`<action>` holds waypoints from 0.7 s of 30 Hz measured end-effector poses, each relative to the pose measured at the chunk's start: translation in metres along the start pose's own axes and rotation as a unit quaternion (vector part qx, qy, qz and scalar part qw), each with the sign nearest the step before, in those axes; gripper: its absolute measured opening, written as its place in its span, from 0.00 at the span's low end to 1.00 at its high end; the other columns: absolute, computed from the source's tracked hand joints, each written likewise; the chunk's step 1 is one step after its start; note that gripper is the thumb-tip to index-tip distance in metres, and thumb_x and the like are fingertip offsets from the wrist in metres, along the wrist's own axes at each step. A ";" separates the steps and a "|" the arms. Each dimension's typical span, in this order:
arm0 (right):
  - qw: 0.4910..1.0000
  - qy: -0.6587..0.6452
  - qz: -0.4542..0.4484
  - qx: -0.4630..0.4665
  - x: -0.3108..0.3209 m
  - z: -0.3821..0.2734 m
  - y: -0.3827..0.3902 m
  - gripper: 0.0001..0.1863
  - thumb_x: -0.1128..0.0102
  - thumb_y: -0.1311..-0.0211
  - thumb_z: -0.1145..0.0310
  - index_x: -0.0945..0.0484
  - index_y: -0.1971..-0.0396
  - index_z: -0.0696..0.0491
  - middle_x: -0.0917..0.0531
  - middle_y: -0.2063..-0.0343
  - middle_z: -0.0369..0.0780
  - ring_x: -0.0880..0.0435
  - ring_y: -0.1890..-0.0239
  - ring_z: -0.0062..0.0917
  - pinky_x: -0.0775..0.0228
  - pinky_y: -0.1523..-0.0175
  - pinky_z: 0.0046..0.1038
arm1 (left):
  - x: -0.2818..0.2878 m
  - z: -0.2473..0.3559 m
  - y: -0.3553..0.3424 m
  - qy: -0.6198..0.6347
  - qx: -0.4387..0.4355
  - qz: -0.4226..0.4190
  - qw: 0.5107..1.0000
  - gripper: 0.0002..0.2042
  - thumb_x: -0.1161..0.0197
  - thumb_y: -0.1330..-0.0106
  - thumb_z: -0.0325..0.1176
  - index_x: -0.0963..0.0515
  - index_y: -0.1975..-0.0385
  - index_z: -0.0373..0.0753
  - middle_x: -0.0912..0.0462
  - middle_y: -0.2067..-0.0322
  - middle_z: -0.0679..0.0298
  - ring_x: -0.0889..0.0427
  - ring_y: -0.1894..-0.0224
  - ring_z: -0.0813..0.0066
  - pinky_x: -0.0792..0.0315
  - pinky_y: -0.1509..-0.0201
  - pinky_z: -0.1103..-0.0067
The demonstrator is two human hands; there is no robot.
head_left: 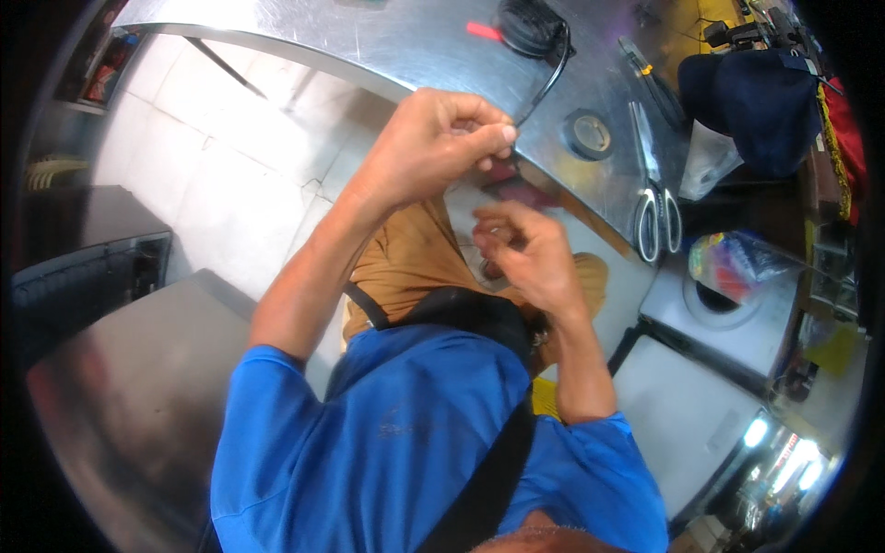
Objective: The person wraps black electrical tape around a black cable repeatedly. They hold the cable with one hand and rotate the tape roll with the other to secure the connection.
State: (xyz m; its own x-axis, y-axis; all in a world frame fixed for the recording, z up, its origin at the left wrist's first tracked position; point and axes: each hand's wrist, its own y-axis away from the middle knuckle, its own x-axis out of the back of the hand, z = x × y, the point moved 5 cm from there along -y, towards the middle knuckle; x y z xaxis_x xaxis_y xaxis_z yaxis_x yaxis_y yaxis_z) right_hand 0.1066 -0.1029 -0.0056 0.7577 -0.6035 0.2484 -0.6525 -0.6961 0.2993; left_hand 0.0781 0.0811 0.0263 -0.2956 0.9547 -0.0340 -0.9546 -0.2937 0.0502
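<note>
My left hand (pixel 442 143) is raised at the table's near edge, with thumb and forefinger pinched on the end of a black cable (pixel 550 88). That cable curves away to a round black device (pixel 525 26) on the metal table (pixel 415 41). Lower and to the right, my right hand (pixel 530 253) hangs over my lap with its fingers curled in toward the thumb. Whatever may lie between those fingers is too small to make out. Closest to the hands on the tabletop is a roll of black tape (pixel 588 135).
White-handled scissors (pixel 653 198) lie along the table's right edge, beyond the tape. Farther back are a cutting tool with yellow marks (pixel 636 60), a dark cap (pixel 751 106) and a red strip (pixel 483 31). A white appliance (pixel 728 295) stands at right, a grey cabinet (pixel 138 387) at left.
</note>
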 end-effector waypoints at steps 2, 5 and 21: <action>0.998 -0.011 0.052 -0.016 0.013 -0.002 0.007 0.10 0.26 0.37 0.68 0.14 0.62 0.58 0.12 0.70 0.38 0.17 0.69 0.15 0.24 0.63 0.22 | -0.002 -0.001 0.001 0.020 0.015 -0.001 1.000 0.11 0.31 0.28 0.37 0.14 0.62 0.33 0.15 0.73 0.66 0.19 0.71 0.85 0.24 0.67 0.86; 0.983 -0.065 0.134 0.111 0.026 -0.022 0.008 0.14 0.25 0.38 0.71 0.15 0.56 0.60 0.11 0.65 0.40 0.15 0.65 0.17 0.21 0.59 0.22 | -0.005 0.006 0.005 0.005 0.020 0.013 1.000 0.11 0.32 0.27 0.37 0.15 0.63 0.32 0.15 0.72 0.66 0.19 0.72 0.86 0.25 0.69 0.87; 0.909 -0.415 0.013 0.046 0.031 -0.028 -0.013 0.11 0.41 0.25 0.69 0.19 0.55 0.62 0.11 0.66 0.47 0.09 0.68 0.29 0.14 0.61 0.28 | -0.021 0.007 0.000 0.049 -0.012 0.016 0.999 0.08 0.36 0.24 0.33 0.19 0.62 0.34 0.14 0.70 0.66 0.18 0.72 0.87 0.26 0.69 0.88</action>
State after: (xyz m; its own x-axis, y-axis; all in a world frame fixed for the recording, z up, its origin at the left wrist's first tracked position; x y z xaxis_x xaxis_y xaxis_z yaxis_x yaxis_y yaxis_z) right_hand 0.1390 -0.1014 0.0244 0.5000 -0.6791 -0.5375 -0.6974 -0.6837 0.2150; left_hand 0.0845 0.0616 0.0340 -0.3273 0.9359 -0.1300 -0.9448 -0.3264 0.0284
